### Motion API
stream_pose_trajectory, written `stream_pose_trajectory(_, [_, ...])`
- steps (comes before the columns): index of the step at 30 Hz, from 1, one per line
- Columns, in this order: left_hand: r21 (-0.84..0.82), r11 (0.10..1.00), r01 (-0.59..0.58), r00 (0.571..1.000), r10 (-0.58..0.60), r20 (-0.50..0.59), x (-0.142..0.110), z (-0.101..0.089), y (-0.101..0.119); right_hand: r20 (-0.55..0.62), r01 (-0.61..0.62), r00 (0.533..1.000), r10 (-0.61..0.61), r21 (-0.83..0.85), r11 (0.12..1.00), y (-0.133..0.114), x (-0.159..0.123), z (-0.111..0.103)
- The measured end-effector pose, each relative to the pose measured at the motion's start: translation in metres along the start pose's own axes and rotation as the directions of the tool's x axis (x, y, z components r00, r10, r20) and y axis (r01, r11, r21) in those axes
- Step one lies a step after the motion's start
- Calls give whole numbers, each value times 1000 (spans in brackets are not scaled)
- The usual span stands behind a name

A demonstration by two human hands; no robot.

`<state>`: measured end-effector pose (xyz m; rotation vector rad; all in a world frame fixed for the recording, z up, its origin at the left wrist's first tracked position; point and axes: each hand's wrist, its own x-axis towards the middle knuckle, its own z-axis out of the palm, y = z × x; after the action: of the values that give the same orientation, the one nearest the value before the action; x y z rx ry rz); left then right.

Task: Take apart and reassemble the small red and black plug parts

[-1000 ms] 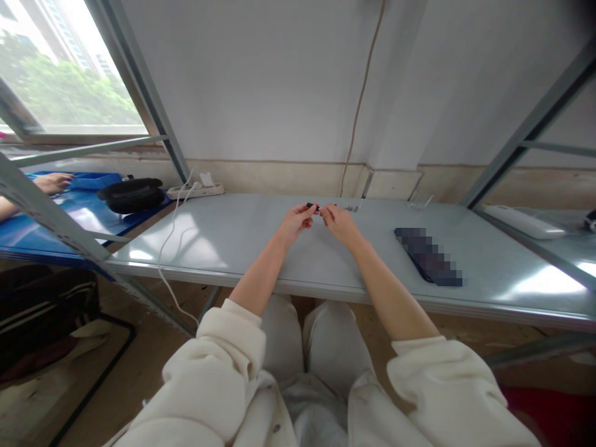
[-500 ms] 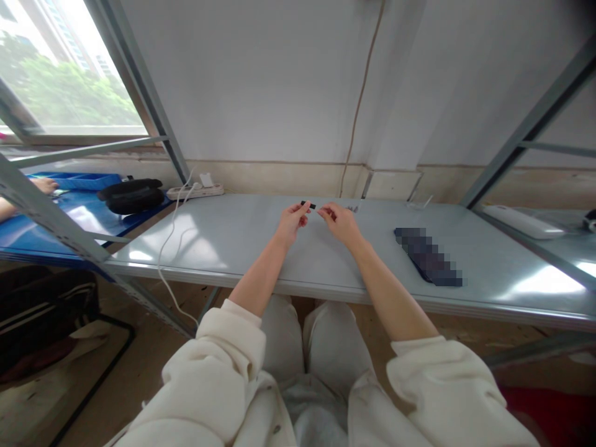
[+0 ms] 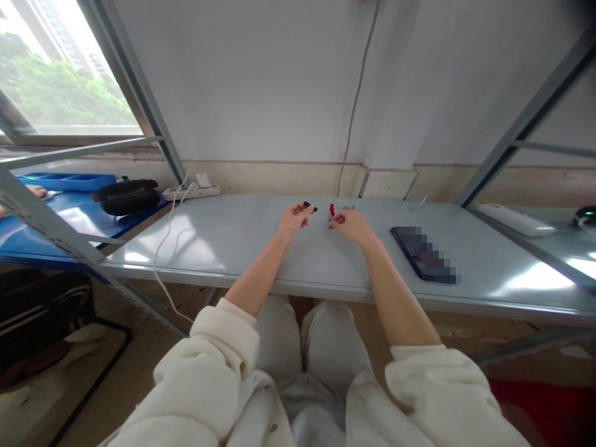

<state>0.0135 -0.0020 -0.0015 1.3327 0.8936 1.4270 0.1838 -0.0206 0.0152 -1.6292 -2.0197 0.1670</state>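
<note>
My left hand (image 3: 293, 220) is closed in a pinch on a small black piece (image 3: 310, 205) held just above the grey table (image 3: 223, 242). A short gap to the right, my right hand (image 3: 351, 223) pinches a small red piece (image 3: 331, 210) upright between its fingertips. Both hands hover near the table's far middle, wrists resting low. Several tiny metal bits (image 3: 348, 208) lie on the table just behind my right hand.
A dark phone (image 3: 423, 253) lies flat to the right. A white power strip (image 3: 190, 191) with a cable sits at the back left. A black pouch (image 3: 125, 195) and blue tray (image 3: 69, 181) rest on the neighbouring blue table, where another person's hand (image 3: 35, 190) shows.
My hands were joined together on the small parts; now they have drawn apart, the black piece staying in the left and the red piece showing in the right.
</note>
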Motion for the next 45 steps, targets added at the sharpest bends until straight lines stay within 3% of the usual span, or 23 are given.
stream_pose_trajectory(3, [276,958,-78,989,40,140,-3,12,-5,65,-63,996,63,-3,998,12,-8,-2])
stream_pose_trajectory(6, [445,880,-166,977,86,195,-2,23,-8,71,-114,991,115,-9,993,20,-12,2])
stream_pose_trajectory(12, [590,790,-165,983,87,159,8,36,-17,6,-226,974,228,-114,967,22,-11,11])
stream_pose_trajectory(21, [819,558,-138,985,-7,171,-2,37,-32,51,-267,959,280,-182,946,20,-13,10])
stream_pose_trajectory(25, [865,477,-155,985,10,171,-6,36,-31,55,-276,955,291,-191,942,21,-13,10])
stream_pose_trajectory(28, [873,442,-206,977,141,160,-12,35,-29,61,-270,956,286,-196,943,22,-12,12])
stream_pose_trajectory(31, [847,407,-343,931,266,249,-17,34,-26,56,-275,955,291,-206,939,24,-11,13])
stream_pose_trajectory(36, [785,388,-483,870,313,381,-19,34,-27,58,-257,959,277,-235,938,25,-10,14])
stream_pose_trajectory(45, [817,435,-379,919,283,275,-17,34,-27,90,-218,964,252,-281,934,24,-13,15])
